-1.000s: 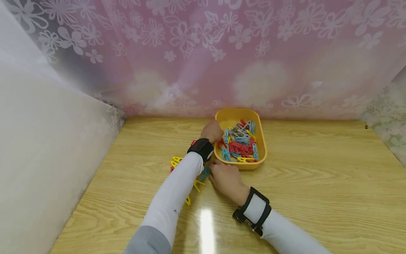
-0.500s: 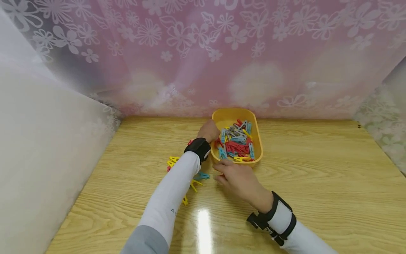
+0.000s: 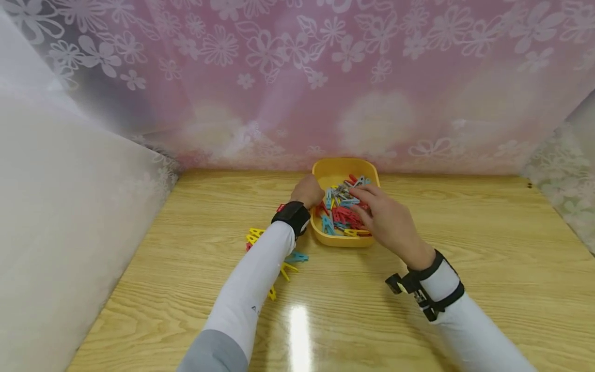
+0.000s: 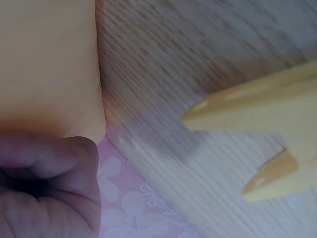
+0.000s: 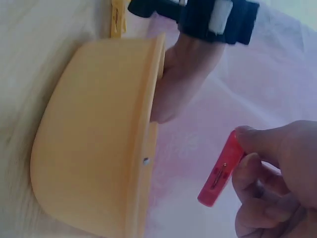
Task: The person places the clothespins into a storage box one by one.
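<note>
A yellow plastic basket (image 3: pixel 344 241) holds a heap of red, blue, grey and yellow clothespins (image 3: pixel 348 214). My left hand (image 3: pixel 308 191) grips its left rim; in the left wrist view the curled fingers (image 4: pixel 49 158) lie against the basket wall. Over the basket's right side is my right hand (image 3: pixel 394 222), covering part of the heap in the head view. Between its thumb and fingertips it pinches a red clothespin (image 5: pixel 218 173), seen above the rim in the right wrist view.
Loose clothespins lie on the wooden table (image 3: pixel 186 289) by my left forearm: yellow ones (image 3: pixel 256 233), a blue one (image 3: pixel 297 257) and some red partly hidden by the sleeve. A pink flowered curtain (image 3: pixel 279 103) hangs behind the basket, and a pale wall (image 3: pixel 69 181) stands at the left.
My right hand has moved from the table beside the loose clothespins, past the basket's front edge, up and right to above the basket. My left hand has stayed at the rim.
</note>
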The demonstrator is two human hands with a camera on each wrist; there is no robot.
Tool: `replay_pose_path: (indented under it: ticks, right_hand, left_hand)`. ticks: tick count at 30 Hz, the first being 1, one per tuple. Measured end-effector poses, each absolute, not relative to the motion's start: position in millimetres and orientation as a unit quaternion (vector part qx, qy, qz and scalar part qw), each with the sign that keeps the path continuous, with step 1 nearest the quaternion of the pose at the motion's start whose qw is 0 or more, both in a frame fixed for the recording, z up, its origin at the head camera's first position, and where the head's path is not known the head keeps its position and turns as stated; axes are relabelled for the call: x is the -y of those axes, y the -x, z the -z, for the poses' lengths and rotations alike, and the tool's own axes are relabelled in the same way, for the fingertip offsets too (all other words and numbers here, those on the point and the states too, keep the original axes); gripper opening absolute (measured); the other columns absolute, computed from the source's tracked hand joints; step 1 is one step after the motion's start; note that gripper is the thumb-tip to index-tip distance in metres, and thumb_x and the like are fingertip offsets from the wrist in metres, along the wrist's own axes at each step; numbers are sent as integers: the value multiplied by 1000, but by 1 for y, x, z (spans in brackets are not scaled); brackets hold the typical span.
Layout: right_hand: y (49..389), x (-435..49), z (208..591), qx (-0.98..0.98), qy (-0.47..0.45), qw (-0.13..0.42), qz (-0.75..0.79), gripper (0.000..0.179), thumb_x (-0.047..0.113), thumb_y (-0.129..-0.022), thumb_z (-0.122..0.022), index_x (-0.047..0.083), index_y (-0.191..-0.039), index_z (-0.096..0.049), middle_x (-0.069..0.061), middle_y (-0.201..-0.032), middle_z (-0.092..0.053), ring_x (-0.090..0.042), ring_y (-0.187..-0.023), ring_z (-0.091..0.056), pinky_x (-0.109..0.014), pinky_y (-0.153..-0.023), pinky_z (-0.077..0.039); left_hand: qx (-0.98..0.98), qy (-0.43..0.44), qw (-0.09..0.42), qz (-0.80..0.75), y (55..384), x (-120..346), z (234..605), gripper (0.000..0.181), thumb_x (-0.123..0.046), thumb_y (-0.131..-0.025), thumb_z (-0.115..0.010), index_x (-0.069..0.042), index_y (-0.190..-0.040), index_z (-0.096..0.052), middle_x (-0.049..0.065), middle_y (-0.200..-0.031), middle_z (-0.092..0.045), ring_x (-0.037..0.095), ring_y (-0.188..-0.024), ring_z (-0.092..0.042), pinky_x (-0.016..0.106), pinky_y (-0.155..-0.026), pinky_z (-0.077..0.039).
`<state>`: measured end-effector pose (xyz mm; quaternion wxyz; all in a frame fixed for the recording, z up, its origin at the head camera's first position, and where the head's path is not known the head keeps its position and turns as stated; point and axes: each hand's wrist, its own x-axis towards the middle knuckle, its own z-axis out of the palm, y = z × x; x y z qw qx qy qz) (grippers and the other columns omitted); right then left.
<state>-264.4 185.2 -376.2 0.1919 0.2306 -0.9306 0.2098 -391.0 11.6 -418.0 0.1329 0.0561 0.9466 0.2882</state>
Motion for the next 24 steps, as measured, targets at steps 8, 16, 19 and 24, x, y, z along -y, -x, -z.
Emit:
replay_pose_path:
  ticks: [8, 16, 19, 24]
  right_hand:
    - [285, -189, 377, 939, -200, 154, -233, 39, 19, -95, -62, 8, -132, -57, -11, -122, -56, -20, -68, -57, -35, -50, -44]
    - [293, -191, 386, 950, -199, 85, -227, 48, 12, -92, -65, 7, -137, -52, -16, -136, -49, -32, -95, -61, -39, -56, -47]
    - [288, -188, 393, 943, -206, 77, -250, 43, 12, -91, -65, 6, -132, -56, -14, -136, -50, -27, -80, -61, -36, -51, -43]
    - [274, -176, 404, 912, -262, 113, -296, 32, 10, -88, -69, 3, -119, -65, -13, -123, -60, -27, -99, -61, -41, -74, -52]
  left_hand:
    - [-949, -55, 130, -281, 393, -12, 419, 10, -9, -95, -53, 0, -100, -56, 7, -72, -46, 20, -56, -47, 27, -50, -38]
    - [-951, -51, 138, -273, 392, -14, 418, 13, -12, -96, -53, 0, -100, -57, 7, -71, -46, 20, -56, -48, 27, -51, -39]
    - [-953, -51, 135, -266, 393, -14, 419, 13, -12, -96, -53, -1, -99, -57, 6, -71, -46, 20, -57, -49, 27, -52, -39]
    - [-956, -53, 133, -258, 397, -12, 421, 12, -13, -96, -53, -2, -96, -57, 6, -72, -47, 21, -59, -50, 28, -52, -38]
